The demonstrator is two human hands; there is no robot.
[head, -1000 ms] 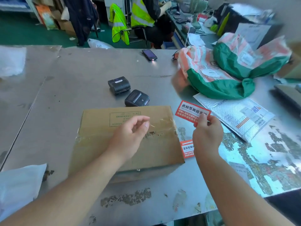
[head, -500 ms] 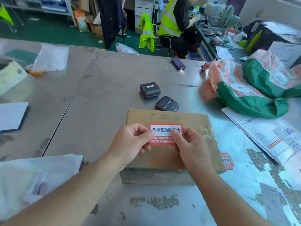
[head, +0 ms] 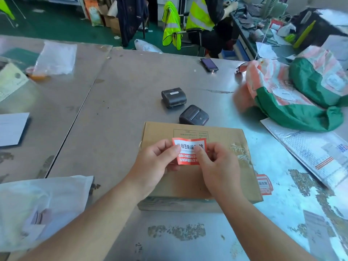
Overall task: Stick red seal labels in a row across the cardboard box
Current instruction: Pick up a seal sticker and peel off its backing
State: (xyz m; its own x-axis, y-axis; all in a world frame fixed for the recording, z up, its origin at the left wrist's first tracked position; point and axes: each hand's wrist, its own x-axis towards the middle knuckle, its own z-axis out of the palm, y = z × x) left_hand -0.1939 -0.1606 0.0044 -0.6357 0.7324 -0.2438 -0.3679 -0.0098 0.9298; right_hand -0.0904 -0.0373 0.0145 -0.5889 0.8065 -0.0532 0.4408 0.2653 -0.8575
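A red seal label (head: pixel 189 150) is pinched between the left hand (head: pixel 157 164) and right hand (head: pixel 216 170), above the cardboard box (head: pixel 222 136); bare cardboard is left beyond both hands.

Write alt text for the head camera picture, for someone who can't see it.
The left hand and right hand pinch a red seal label over a cardboard box on a metal table. Two black printers sit beyond the box; another red label lies by its right side.

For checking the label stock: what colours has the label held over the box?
The label is red, with a white band; head view.
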